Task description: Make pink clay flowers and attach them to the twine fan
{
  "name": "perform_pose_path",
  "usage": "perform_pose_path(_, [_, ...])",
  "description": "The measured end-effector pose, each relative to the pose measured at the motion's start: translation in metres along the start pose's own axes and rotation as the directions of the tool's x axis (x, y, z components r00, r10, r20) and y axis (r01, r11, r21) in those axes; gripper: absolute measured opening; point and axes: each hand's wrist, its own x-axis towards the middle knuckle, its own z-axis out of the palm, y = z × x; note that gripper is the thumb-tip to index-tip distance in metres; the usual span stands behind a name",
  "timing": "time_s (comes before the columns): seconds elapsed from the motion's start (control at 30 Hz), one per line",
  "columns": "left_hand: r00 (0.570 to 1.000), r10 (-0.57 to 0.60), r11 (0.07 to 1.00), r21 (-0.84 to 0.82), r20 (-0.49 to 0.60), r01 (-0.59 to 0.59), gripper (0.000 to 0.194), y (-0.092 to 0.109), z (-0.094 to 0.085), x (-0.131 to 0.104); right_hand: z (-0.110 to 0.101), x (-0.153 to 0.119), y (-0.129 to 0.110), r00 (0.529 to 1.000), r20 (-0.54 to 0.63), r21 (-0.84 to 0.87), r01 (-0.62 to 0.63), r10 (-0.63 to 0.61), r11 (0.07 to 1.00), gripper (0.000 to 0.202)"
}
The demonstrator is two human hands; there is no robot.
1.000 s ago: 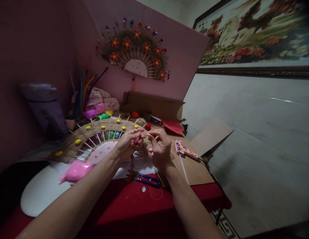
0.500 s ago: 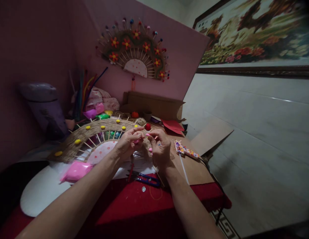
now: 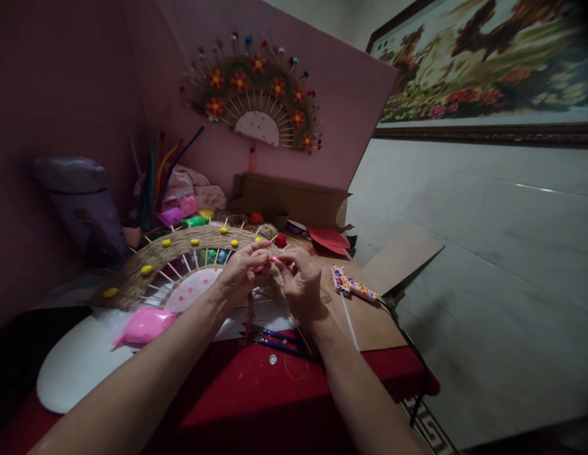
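Observation:
My left hand point(image 3: 242, 273) is closed on a lump of pink modelling clay point(image 3: 259, 268), mostly hidden by the fingers. Close beside it, my right hand point(image 3: 300, 282) pinches a small pink bit of clay point(image 3: 275, 258) between thumb and fingertips. Both hands are raised over a half-round fan point(image 3: 206, 237) made of wooden sticks, with a twine-wrapped band and yellow oval dots point(image 3: 146, 270) along it. Its spotted white centre point(image 3: 192, 289) lies left of my wrists. A bag of pink clay point(image 3: 144, 325) rests near my left forearm.
Blue-handled scissors point(image 3: 279, 342) lie below my hands on the red cloth point(image 3: 227, 385). A patterned glue gun point(image 3: 353, 285) sits on cardboard point(image 3: 376, 325) to the right. Red paper point(image 3: 328, 240) and coloured clay packs point(image 3: 195, 221) are behind. A finished fan point(image 3: 256, 85) hangs on the pink board.
My right hand has shifted slightly left, bringing its fingertips nearer to my left hand. A second pink bit seen under the right fingers is now out of sight.

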Motion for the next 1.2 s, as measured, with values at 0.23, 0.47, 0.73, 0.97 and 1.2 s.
perform_pose_path(0.23, [1.0, -0.013, 1.0, -0.012, 0.0, 0.013, 0.038, -0.0013, -0.0031, 0.0027, 0.0009, -0.0009, 0.0021, 0.999, -0.033, -0.044, -0.039, 0.038, 0.998, 0.007])
perform_pose_path(0.47, [1.0, -0.023, 1.0, -0.007, -0.012, 0.023, 0.038, -0.0015, -0.002, 0.002, 0.0011, -0.0008, 0.0019, 0.997, -0.056, -0.051, -0.056, 0.053, 0.997, 0.007])
perform_pose_path(0.73, [1.0, -0.026, 1.0, -0.018, -0.011, 0.025, 0.034, -0.0006, -0.0006, 0.0009, 0.0024, -0.0013, 0.0034, 0.996, -0.065, -0.056, -0.065, 0.062, 0.996, 0.007])
perform_pose_path(0.97, [0.998, -0.066, 0.996, -0.061, -0.026, 0.064, 0.03, 0.0003, -0.0013, 0.0019, 0.0015, -0.0018, 0.0039, 0.994, -0.099, -0.057, -0.055, 0.049, 0.997, 0.006])
perform_pose_path(1.2, [0.991, -0.129, 0.972, -0.194, 0.042, 0.134, 0.026, 0.001, -0.0044, 0.0024, 0.0022, -0.0016, 0.0035, 0.993, -0.116, -0.081, -0.013, 0.004, 0.997, 0.006])
